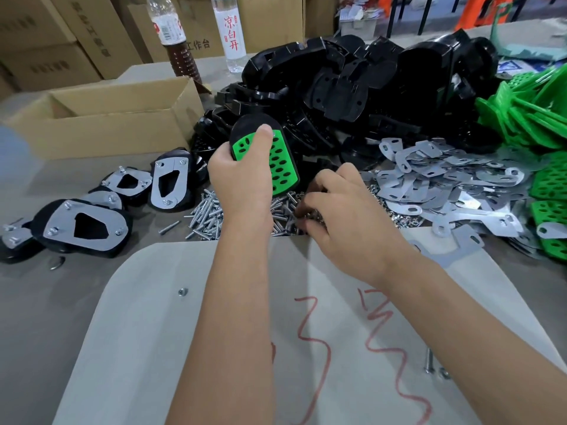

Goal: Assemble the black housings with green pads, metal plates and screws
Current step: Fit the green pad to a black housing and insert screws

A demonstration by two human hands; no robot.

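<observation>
My left hand [242, 176] is clamped on a black housing [260, 148] with a green pad [280, 162] seated in its face, held tilted above the screws [211, 214] at the far edge of the pale board [190, 348]. My thumb lies across the pad's upper part; the pad's lower corner hangs just over the screw pile.

My right hand [340, 216] is down in the hardware just beside the screws, fingertips [302, 210] pinched together among small bright pieces. I cannot tell whether they have actually caught one.

The two hands are near each other but apart, with a narrow strip of screws between them.

Room is tight ahead. The heap of black housings [368, 81] rises right behind the held piece, the spread of metal plates [435, 179] crowds the right hand's outer side and overlaps the board's right corner, and loose green pads [537, 118] stack at the far right edge.

To the left, finished assemblies [82, 228] with plates screwed on lie in a loose row, close to the open cardboard box [122, 124]. Two bottles [230, 32] stand beyond the box.

The open ground is the board itself, near me: bare apart from red scrawl, one nut [183, 292] on the left part and a lone screw [428, 361] near my right forearm.
</observation>
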